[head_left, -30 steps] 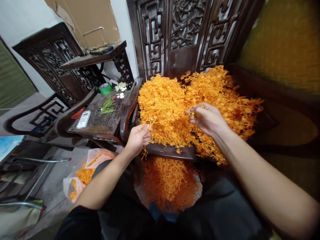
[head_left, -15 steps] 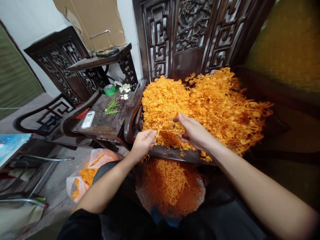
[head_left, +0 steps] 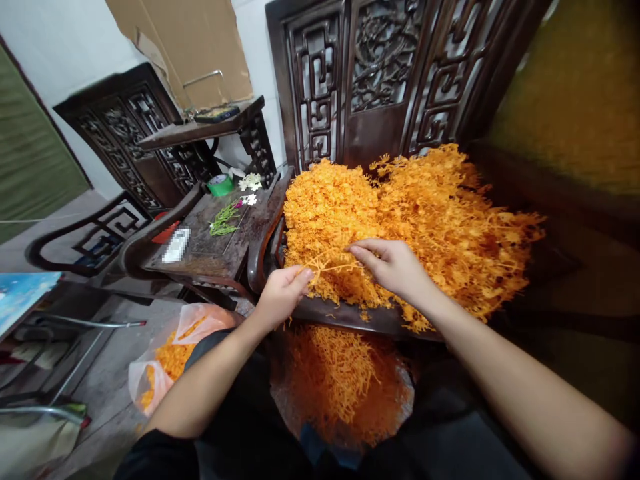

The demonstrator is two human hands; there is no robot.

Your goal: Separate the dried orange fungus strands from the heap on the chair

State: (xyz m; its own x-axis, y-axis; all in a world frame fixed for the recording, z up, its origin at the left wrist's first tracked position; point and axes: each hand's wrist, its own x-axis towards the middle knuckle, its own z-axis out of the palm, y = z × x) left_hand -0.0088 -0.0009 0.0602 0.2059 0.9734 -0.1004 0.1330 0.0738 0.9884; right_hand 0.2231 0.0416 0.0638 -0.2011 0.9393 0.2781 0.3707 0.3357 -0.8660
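My left hand [head_left: 281,293] pinches the end of a thin, branching orange plastic sprig [head_left: 327,269] between thumb and fingers. To its right, my right hand [head_left: 395,267] is closed in a pinch at a tip of the same sprig; the exact bit between those fingertips is too small to make out. Both hands hover over the front of a large heap of orange plastic flower sprigs [head_left: 425,220] piled on a dark carved wooden seat [head_left: 345,313]. Below, between my knees, a lined container [head_left: 407,400] holds loose orange stems [head_left: 345,373].
Left of the heap stands a wooden side table [head_left: 200,257] with green tape [head_left: 221,185], green stems [head_left: 224,220] and white flowers [head_left: 250,181]. A plastic bag [head_left: 200,319] of orange pieces sits on the floor. Metal legs [head_left: 95,325] of a folding table reach in at left.
My right hand's fingers, spread apart before, have closed to a pinch at the sprig. The sprig's branches now stretch between the hands. My left hand keeps its hold.
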